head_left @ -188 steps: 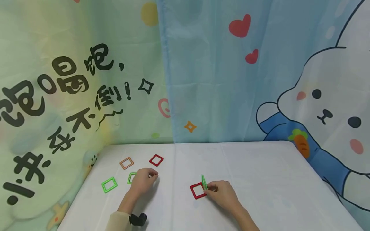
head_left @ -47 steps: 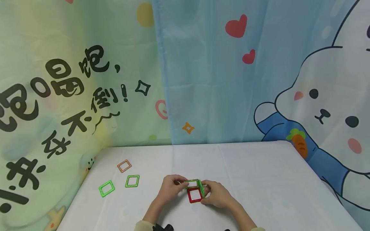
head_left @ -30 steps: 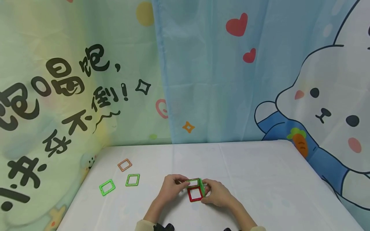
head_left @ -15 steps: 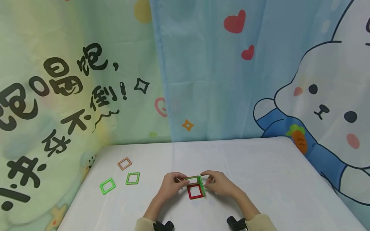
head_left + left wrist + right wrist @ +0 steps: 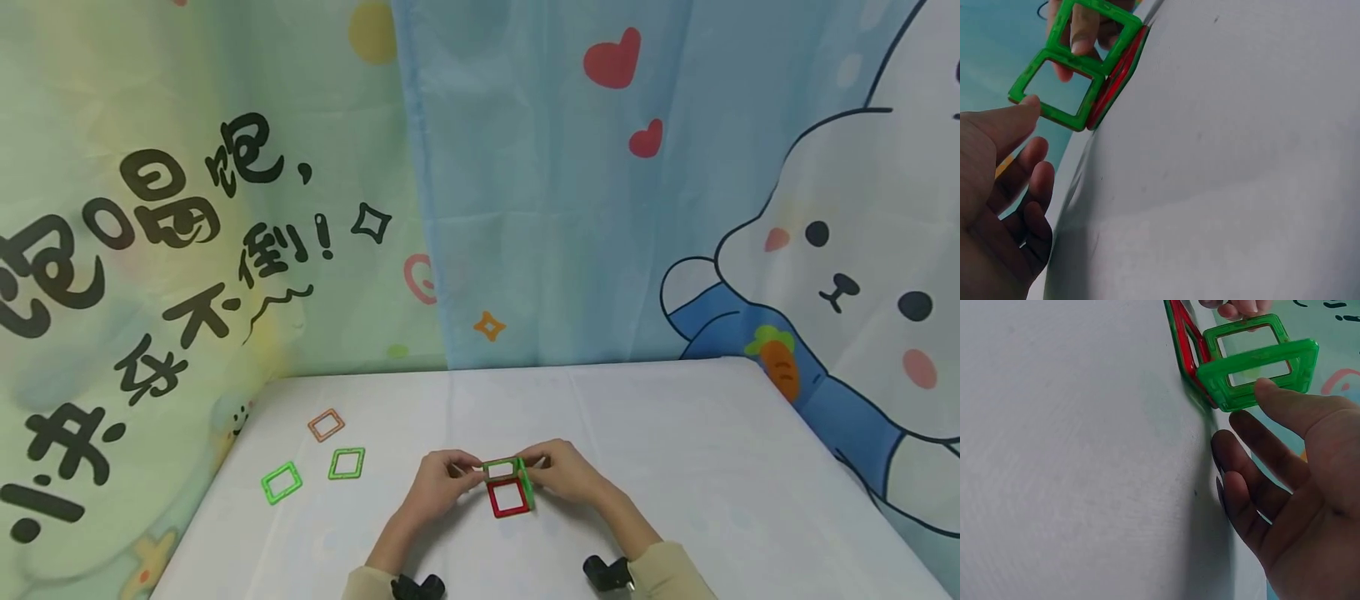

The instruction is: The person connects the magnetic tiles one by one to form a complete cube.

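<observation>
A red square magnetic tile [image 5: 510, 498] lies flat on the white table, its edge looking green in the wrist views. Two green magnetic tiles stand up from it, one along its back [image 5: 1079, 119] and one along its right side [image 5: 527, 487], meeting at a corner. My left hand [image 5: 438, 483] pinches the left edge of the back tile, its thumb on the frame in the left wrist view. With thumb and finger, my right hand [image 5: 564, 473] pinches the right-hand tile near that corner; the thumb shows on the frame in the right wrist view.
To the left, two green tiles [image 5: 347, 451] [image 5: 267, 492] and an orange tile [image 5: 311, 427] lie flat and apart on the table [image 5: 675, 467]. A printed curtain [image 5: 525, 208] hangs behind the table. Black wrist devices [image 5: 606, 573] sit at both sleeves.
The far red tile has left its place, and a back tile now stands in the structure. My left hand came over from the left. Lately my right hand shifted up toward the back corner.
</observation>
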Motion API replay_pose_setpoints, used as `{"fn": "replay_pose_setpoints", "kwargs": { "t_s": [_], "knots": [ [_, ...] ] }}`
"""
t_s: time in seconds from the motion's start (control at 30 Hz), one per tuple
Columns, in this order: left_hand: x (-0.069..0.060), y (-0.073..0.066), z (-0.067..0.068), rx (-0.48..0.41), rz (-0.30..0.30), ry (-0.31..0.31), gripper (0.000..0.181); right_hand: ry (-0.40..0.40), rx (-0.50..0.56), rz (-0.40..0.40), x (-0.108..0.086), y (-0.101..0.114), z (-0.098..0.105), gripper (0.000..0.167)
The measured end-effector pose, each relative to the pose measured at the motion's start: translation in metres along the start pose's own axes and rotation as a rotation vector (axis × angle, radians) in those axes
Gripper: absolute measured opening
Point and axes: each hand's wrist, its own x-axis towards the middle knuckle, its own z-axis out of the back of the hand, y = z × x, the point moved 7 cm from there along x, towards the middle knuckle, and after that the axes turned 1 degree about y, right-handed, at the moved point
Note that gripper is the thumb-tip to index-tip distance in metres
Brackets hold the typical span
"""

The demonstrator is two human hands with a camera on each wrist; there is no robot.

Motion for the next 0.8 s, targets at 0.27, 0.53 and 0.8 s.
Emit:
{"fn": "replay_pose_setpoints", "kwargs": {
  "t_s": [0.27, 0.53, 0.8],
  "knots": [
    [-0.002, 0.003, 0.008, 0.022, -0.023, 0.024, 0.011, -0.041, 0.021, -0.003, -0.006, 0.001, 0.003, 0.019],
    [-0.011, 0.006, 0.026, 0.048, 0.007, 0.034, 0.013, 0.002, 0.02, -0.007, -0.013, 0.001, 0.001, 0.029],
    [-0.018, 0.015, 0.049, 0.067, -0.023, 0.009, 0.014, -0.022, 0.031, 0.029, -0.021, -0.001, 0.004, 0.024]
  ]
}}
